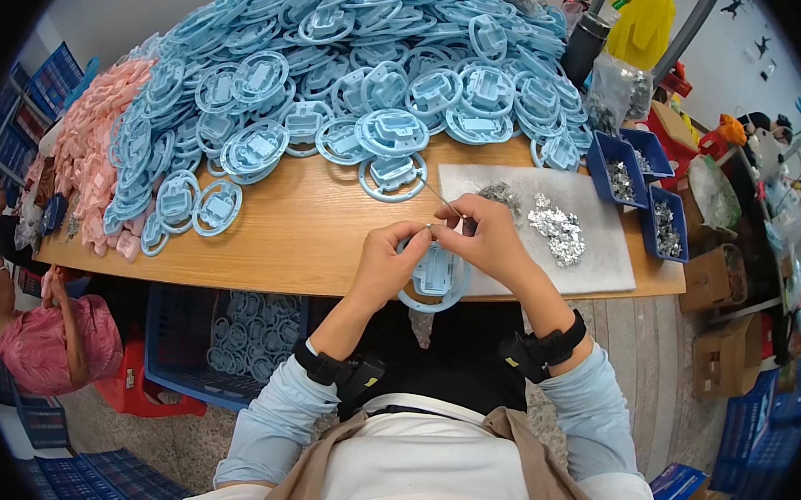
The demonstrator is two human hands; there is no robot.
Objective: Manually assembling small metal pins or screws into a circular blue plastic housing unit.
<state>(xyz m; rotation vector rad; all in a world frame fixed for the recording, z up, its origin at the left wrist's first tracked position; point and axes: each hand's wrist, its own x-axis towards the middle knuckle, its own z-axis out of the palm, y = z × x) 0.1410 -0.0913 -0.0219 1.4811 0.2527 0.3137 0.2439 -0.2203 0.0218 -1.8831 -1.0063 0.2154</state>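
My left hand (386, 266) and my right hand (488, 239) meet at the table's front edge, fingertips almost touching. Between them is a tiny silvery piece (430, 226), pinched by my left fingers; its exact shape is too small to tell. A thin, dark metal tool (439, 195) sticks up out of my right hand, pointing away to the left. Just under both hands, a light-blue plastic ring-shaped part (436, 276) hangs over the edge, partly covered by the fingers. On a pale mat (604, 255) beside my right hand lie shiny metal pieces (560, 231) and a darker small heap (501, 198).
A big pile of blue ring parts (390, 133) covers the table's back, with pink parts (101, 145) at left. Blue bins (668, 227) of metal pieces stand right of the mat. Below is a blue crate (181, 328). A seated person (51, 337) works at left.
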